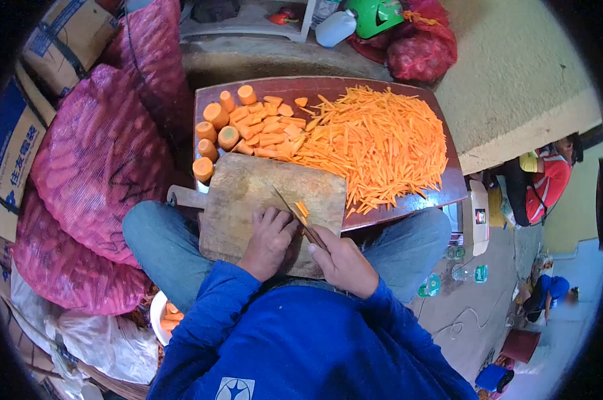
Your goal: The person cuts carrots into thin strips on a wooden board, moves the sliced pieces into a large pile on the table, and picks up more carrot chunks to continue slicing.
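A worn wooden cutting board [248,193] with a handle lies across my lap. My right hand [345,261] grips a knife [289,205] by its handle, the blade angled up and left over the board. Close to the blade's left side, my left hand [270,240] rests on the board with its fingers curled and together; whatever lies under them is hidden. A few cut carrot strips [302,209] lie to the right of the blade. Beyond the board, a dark red table [451,190] bears a large heap of carrot strips [381,147], carrot slices [268,127] and upright carrot chunks [216,115].
Pink mesh sacks [101,167] and cardboard boxes [15,153] crowd the left side. A white bucket [157,317] holding carrot pieces stands by my left knee. Plastic bottles [471,273] lie on the floor at right. Two other people [548,183] are farther right.
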The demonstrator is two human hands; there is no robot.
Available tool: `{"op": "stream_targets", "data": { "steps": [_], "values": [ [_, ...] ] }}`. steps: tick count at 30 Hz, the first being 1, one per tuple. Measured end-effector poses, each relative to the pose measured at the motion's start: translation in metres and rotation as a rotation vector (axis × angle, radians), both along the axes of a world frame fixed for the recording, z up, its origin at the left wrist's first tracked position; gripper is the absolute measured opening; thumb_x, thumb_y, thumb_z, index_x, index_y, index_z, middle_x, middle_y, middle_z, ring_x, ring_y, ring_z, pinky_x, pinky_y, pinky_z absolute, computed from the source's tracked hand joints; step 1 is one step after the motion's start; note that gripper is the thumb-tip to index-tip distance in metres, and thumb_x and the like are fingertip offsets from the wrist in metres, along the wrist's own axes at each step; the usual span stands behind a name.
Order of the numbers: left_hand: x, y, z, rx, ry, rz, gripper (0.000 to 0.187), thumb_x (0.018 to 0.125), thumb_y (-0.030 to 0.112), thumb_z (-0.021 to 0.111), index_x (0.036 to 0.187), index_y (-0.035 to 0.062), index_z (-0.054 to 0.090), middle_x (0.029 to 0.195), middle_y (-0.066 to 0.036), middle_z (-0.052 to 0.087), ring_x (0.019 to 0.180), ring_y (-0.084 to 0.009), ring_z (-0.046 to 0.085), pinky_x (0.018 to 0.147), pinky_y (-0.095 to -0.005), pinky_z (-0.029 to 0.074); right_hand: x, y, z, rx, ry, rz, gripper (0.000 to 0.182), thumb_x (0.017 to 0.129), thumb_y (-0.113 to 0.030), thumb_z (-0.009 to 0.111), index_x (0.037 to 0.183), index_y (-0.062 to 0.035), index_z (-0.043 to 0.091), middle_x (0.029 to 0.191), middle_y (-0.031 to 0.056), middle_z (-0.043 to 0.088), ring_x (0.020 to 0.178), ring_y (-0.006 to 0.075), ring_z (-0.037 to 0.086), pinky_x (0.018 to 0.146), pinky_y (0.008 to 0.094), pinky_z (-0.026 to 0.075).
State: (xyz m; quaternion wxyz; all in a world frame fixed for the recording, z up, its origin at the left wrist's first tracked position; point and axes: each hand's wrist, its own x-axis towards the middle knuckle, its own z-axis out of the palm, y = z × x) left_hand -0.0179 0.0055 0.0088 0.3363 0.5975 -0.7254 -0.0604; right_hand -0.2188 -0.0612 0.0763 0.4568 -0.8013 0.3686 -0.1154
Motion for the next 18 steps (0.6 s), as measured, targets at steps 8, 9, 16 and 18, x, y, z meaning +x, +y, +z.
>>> {"op": "stream_targets", "data": {
  "steps": [8,9,16,18],
  "values": [
    [0.002,0.001,-0.009,-0.009,0.017,0.005,0.037,0.080,0.007,0.074,0.116,-0.0012,0.071,0.109,-0.014,0.062,0.110,-0.0347,0.057,0.099,-0.0494,0.042,-0.015,0.008,0.009,0.040,-0.013,0.038,0.041,0.106,-0.020,0.060,0.142,-0.0022,0.056,0.097,0.0323,0.072,0.092,0.0526,0.071,0.077,0.0563,0.057],
    [0.000,0.001,-0.010,-0.009,0.008,-0.008,0.038,0.080,0.007,0.074,0.116,-0.0017,0.071,0.109,-0.015,0.062,0.110,-0.0351,0.057,0.100,-0.0497,0.042,-0.013,0.010,0.003,0.005,-0.019,0.025,0.040,0.106,-0.020,0.060,0.141,-0.0025,0.057,0.097,0.0326,0.071,0.092,0.0525,0.071,0.077,0.0558,0.057],
    [0.003,0.003,-0.008,-0.022,0.007,0.021,0.040,0.076,0.008,0.075,0.115,-0.0025,0.071,0.111,-0.016,0.062,0.110,-0.0362,0.056,0.100,-0.0493,0.042,-0.004,0.002,0.013,0.085,0.046,0.011,0.037,0.106,-0.020,0.061,0.138,-0.0010,0.060,0.096,0.0323,0.071,0.091,0.0525,0.071,0.075,0.0542,0.056],
    [0.002,0.003,-0.008,-0.011,0.016,0.015,0.043,0.074,0.008,0.076,0.115,-0.0026,0.071,0.111,-0.015,0.062,0.109,-0.0361,0.056,0.098,-0.0493,0.043,-0.011,0.007,0.017,0.054,-0.003,0.018,0.037,0.106,-0.020,0.060,0.138,-0.0004,0.060,0.093,0.0320,0.071,0.089,0.0529,0.071,0.075,0.0541,0.056]
  ]
}}
